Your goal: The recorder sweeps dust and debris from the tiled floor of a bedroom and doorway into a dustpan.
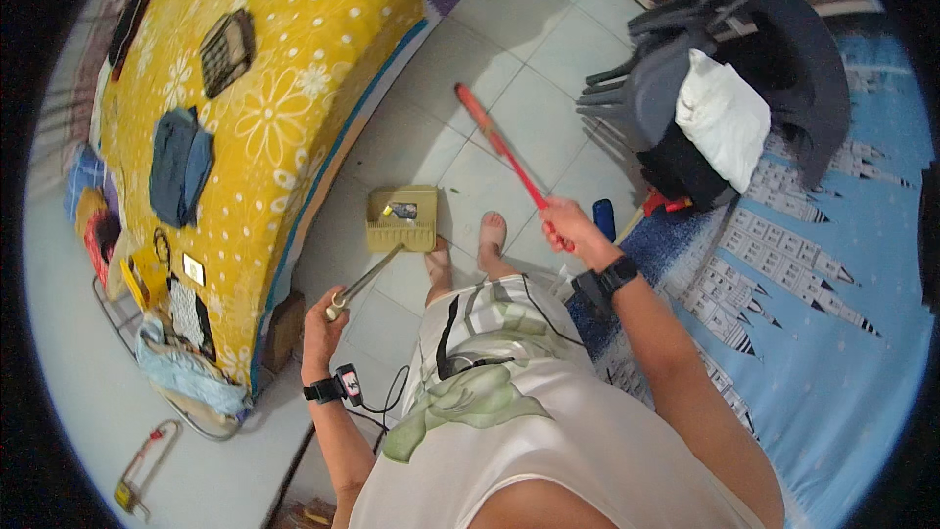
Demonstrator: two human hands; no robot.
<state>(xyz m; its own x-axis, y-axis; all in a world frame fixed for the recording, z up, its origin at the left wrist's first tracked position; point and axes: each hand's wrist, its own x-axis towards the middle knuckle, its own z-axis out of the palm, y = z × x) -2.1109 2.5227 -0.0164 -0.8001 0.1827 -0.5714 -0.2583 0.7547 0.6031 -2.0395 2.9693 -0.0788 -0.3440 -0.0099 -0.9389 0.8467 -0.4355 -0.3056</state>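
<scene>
My left hand [323, 330] grips the pale end of the metal handle [373, 273] of a long-handled dustpan. The beige plastic dustpan [422, 237] rests on the floor tiles in front of my feet, with a toothed strip across it. Inside lie a small dark wrapper-like scrap [405, 211] and a yellow bit. My right hand [575, 226] is closed around a long red stick-like tool [514, 162]. That tool slants forward and left over the tiles; its far end is blurred, so its kind is unclear. A tiny green scrap [454, 190] lies just right of the dustpan.
To the left stands a bed with a yellow flowered cover [286, 117], bearing folded dark-blue clothing [176, 165]. Stacked grey plastic chairs [653, 95] hold a white bag or cushion [723, 114]. A blue patterned sheet [830, 382] spreads at right. A dark-blue object [604, 219] lies near my right hand.
</scene>
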